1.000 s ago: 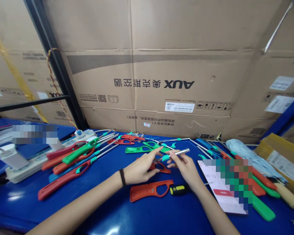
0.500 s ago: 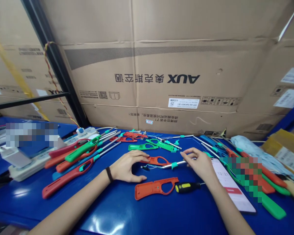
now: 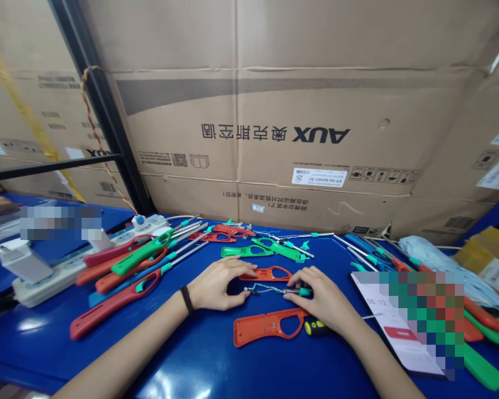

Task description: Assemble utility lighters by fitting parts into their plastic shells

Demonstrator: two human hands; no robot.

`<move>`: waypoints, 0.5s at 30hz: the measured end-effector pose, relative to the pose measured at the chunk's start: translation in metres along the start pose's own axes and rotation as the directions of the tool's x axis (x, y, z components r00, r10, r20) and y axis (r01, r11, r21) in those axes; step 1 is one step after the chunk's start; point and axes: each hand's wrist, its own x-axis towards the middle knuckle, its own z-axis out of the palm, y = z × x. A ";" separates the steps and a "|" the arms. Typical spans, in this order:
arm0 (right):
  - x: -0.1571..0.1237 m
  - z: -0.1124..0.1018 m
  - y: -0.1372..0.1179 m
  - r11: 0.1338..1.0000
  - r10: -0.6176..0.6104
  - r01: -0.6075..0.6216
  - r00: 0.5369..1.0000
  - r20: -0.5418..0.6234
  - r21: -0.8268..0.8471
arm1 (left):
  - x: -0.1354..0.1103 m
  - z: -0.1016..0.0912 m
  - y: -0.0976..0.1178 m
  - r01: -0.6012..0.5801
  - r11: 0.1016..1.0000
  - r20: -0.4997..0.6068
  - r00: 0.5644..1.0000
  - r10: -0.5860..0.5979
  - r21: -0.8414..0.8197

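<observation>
My right hand (image 3: 318, 293) is closed on the metal tube (image 3: 291, 291) of a taken-apart lighter, with thumb and fingertips around it near its teal collar (image 3: 305, 292). Thin wires (image 3: 270, 288) run leftward from the tube to a small dark piece (image 3: 254, 292) by my left thumb. My left hand (image 3: 218, 285) is open, thumb and fingers apart, its fingertips at the left end of an orange handle half (image 3: 274, 274). Nearer to me lies another orange handle half (image 3: 255, 331), hollow side up. A black-and-yellow screwdriver (image 3: 315, 327) is partly hidden beneath my right hand.
Whole lighters (image 3: 112, 305) are piled on the left by a power strip (image 3: 29, 291). Green handle halves (image 3: 247, 252) and loose metal tubes lie behind my hands. On the right are a phone (image 3: 393, 318) and more lighters (image 3: 484, 366). A large cardboard box (image 3: 266, 111) stands behind.
My right hand has come left and lower, with the tube shifting from above the screwdriver toward my left hand. The view has turned slightly left. My left hand stays by the orange half.
</observation>
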 end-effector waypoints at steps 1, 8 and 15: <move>0.000 0.001 0.000 1.000 0.000 0.000 1.000 0.014 0.008 | 0.000 0.000 -0.001 0.010 1.000 -0.007 1.000 -0.010 0.005; -0.001 -0.003 0.004 0.996 -0.004 -0.002 0.998 0.064 0.084 | 0.001 0.004 -0.005 0.064 0.998 -0.051 0.997 -0.064 -0.001; -0.002 -0.009 -0.001 0.968 0.041 -0.051 0.998 0.047 0.247 | 0.001 0.000 -0.006 0.068 0.998 -0.033 0.997 -0.069 -0.010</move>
